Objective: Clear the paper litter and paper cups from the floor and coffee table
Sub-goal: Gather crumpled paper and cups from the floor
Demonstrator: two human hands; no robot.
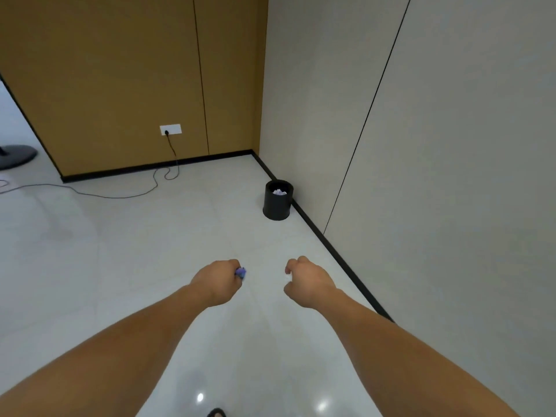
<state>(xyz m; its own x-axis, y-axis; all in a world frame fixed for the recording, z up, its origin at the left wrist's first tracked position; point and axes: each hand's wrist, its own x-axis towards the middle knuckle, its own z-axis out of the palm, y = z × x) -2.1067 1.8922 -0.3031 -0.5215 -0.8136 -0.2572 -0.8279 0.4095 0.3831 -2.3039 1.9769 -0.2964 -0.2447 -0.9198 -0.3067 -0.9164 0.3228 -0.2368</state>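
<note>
Both my arms reach forward over the pale tiled floor. My left hand (218,281) is closed around a small crumpled piece of blue-purple paper (241,272) that pokes out at the fingers. My right hand (305,281) is closed around a bit of white paper (288,277), barely visible at the fingertips. A black round waste bin (277,203) stands farther ahead against the grey wall, with crumpled paper litter (279,192) lying inside it. No coffee table or paper cup is in view.
A grey wall with a black skirting board (337,254) runs along the right. A brown panelled wall (135,85) stands ahead with a socket (170,129) and a black cable (120,195) trailing across the floor. A dark round stand base (16,156) sits at the far left.
</note>
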